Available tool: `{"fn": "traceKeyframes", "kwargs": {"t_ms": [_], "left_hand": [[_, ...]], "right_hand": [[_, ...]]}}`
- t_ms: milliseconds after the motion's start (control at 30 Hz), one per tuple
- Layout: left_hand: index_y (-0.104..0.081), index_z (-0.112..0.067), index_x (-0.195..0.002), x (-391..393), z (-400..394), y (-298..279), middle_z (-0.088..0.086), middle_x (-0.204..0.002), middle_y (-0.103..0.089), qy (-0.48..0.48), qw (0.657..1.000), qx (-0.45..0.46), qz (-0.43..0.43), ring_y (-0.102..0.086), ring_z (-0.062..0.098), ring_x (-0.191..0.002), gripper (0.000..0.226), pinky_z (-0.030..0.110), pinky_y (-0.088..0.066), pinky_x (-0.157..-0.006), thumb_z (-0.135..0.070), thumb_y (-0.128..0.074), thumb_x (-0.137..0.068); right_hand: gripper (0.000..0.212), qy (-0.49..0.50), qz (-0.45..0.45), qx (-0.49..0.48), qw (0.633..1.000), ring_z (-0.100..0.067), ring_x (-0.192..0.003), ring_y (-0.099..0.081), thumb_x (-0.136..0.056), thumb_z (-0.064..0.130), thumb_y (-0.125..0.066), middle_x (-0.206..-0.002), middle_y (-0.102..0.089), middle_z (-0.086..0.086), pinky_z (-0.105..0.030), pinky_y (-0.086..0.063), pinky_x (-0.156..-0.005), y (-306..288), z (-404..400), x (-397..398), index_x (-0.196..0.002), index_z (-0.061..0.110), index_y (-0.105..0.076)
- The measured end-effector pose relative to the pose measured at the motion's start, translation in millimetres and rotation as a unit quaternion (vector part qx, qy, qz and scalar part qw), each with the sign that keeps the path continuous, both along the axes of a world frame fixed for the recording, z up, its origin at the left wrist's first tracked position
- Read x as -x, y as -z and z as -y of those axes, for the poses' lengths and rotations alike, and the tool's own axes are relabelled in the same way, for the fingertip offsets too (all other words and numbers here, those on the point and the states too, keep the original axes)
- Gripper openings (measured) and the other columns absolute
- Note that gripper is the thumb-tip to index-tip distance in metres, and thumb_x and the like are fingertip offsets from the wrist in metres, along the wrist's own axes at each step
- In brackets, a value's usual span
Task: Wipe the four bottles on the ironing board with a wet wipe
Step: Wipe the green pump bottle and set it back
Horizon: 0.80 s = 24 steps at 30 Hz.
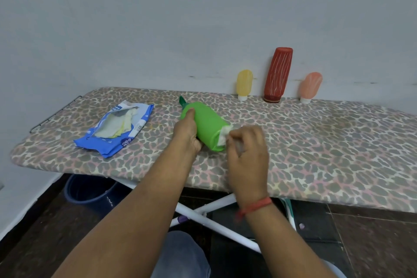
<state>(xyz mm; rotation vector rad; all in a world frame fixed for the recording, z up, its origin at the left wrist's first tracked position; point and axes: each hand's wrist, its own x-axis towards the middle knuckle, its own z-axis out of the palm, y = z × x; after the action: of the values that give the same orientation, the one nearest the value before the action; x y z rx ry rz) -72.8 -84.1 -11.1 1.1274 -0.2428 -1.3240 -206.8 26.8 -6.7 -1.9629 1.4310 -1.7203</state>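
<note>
A green bottle point(208, 125) lies on its side on the leopard-print ironing board point(327, 142), its dark green cap pointing away. My left hand point(187, 133) grips the bottle's left side. My right hand point(247, 149) pinches a white wet wipe point(224, 134) against the bottle's near end. Along the wall stand a yellow bottle point(244, 83), a tall red bottle point(278, 74) and a pink bottle point(310, 87), each upside down on its cap.
A blue wet-wipe pack point(117, 131) lies open on the board's left part. A metal rack edge point(54, 113) sits at the board's left end. Under the board are white legs point(214, 221) and a dark blue bucket point(90, 192).
</note>
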Motion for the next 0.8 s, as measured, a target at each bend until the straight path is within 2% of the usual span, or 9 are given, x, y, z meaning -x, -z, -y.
{"fn": "traceKeyframes", "kwargs": {"t_ms": [100, 200, 267, 367, 433, 500, 567, 700, 800], "left_hand": [[-0.061, -0.007, -0.122, -5, -5, 0, 0.015, -0.099, -0.076, -0.015, 0.999, 0.029, 0.013, -0.076, 0.028, -0.075, 0.040, 0.047, -0.063, -0.064, -0.040, -0.062, -0.100], [-0.060, -0.012, -0.127, -5, -12, -5, 0.015, -0.108, -0.076, -0.014, 0.994, 0.099, 0.047, -0.076, 0.030, -0.091, 0.042, 0.056, -0.062, -0.079, -0.044, -0.060, -0.100], [-0.059, -0.017, -0.126, -7, -17, -17, 0.015, -0.112, -0.075, -0.012, 0.985, 0.155, 0.070, -0.075, 0.031, -0.094, 0.038, 0.055, -0.061, -0.079, -0.045, -0.059, -0.100], [-0.059, -0.023, -0.123, -9, -23, -37, 0.010, -0.110, -0.074, 0.019, 0.947, 0.236, 0.216, -0.074, 0.027, -0.094, 0.034, 0.049, -0.062, -0.078, -0.048, -0.057, -0.100], [-0.058, -0.029, -0.121, -4, -31, -45, -0.001, -0.106, -0.075, 0.063, 0.900, 0.268, 0.338, -0.075, 0.019, -0.093, 0.030, 0.036, -0.062, -0.073, -0.050, -0.057, -0.099], [-0.056, -0.036, -0.116, 4, -38, -44, -0.007, -0.103, -0.073, 0.096, 0.867, 0.296, 0.388, -0.074, 0.009, -0.091, 0.018, 0.021, -0.058, -0.069, -0.043, -0.059, -0.100], [-0.054, -0.039, -0.114, 10, -45, -42, -0.012, -0.105, -0.070, 0.096, 0.847, 0.323, 0.411, -0.071, 0.002, -0.092, 0.016, 0.016, -0.055, -0.071, -0.039, -0.060, -0.100], [-0.051, -0.042, -0.117, 16, -56, -42, -0.017, -0.106, -0.068, 0.100, 0.826, 0.350, 0.431, -0.069, 0.000, -0.095, 0.026, 0.018, -0.056, -0.073, -0.046, -0.060, -0.094], [-0.048, -0.043, -0.122, 20, -62, -42, -0.019, -0.107, -0.069, 0.101, 0.811, 0.363, 0.448, -0.069, -0.001, -0.096, 0.037, 0.017, -0.056, -0.072, -0.056, -0.060, -0.089]], "right_hand": [[0.015, -0.064, -0.045, -0.038, 0.996, -0.003, -0.078, -0.047, -0.084, 0.000, -0.069, -0.086, -0.051, 0.006, -0.005, -0.034, -0.074, 12, -11, 3, -0.080, 0.012, -0.061], [0.021, -0.029, 0.070, -0.092, 0.993, 0.000, -0.081, -0.053, -0.084, 0.001, -0.069, -0.084, -0.056, 0.008, -0.006, -0.037, -0.071, 9, -5, 13, -0.077, 0.018, -0.060], [0.019, -0.032, 0.145, -0.149, 0.978, 0.001, -0.078, -0.055, -0.086, 0.005, -0.069, -0.083, -0.060, 0.007, -0.009, -0.040, -0.071, 6, 1, 14, -0.078, 0.020, -0.061], [0.012, -0.055, 0.252, -0.212, 0.942, -0.002, -0.073, -0.060, -0.089, 0.012, -0.070, -0.080, -0.067, 0.007, -0.020, -0.048, -0.070, -4, 12, 14, -0.082, 0.021, -0.067], [0.008, -0.082, 0.242, -0.229, 0.939, -0.006, -0.078, -0.064, -0.088, 0.014, -0.071, -0.082, -0.070, 0.006, -0.023, -0.052, -0.073, -13, 20, 14, -0.084, 0.020, -0.069], [0.006, -0.082, 0.226, -0.222, 0.945, -0.013, -0.083, -0.066, -0.089, 0.016, -0.071, -0.085, -0.070, 0.002, -0.026, -0.054, -0.077, -26, 27, 10, -0.085, 0.020, -0.069], [0.006, -0.058, 0.235, -0.180, 0.954, -0.013, -0.085, -0.064, -0.090, 0.017, -0.070, -0.086, -0.069, 0.002, -0.026, -0.052, -0.078, -41, 34, 9, -0.085, 0.020, -0.067], [0.012, 0.010, 0.224, -0.073, 0.972, -0.003, -0.083, -0.059, -0.092, 0.016, -0.066, -0.089, -0.066, 0.009, -0.018, -0.048, -0.075, -80, 50, 14, -0.086, 0.026, -0.063], [0.018, -0.022, 0.229, -0.065, 0.971, -0.001, -0.082, -0.061, -0.093, 0.013, -0.064, -0.087, -0.068, 0.013, -0.019, -0.051, -0.076, -106, 60, 18, -0.086, 0.029, -0.066]]}}
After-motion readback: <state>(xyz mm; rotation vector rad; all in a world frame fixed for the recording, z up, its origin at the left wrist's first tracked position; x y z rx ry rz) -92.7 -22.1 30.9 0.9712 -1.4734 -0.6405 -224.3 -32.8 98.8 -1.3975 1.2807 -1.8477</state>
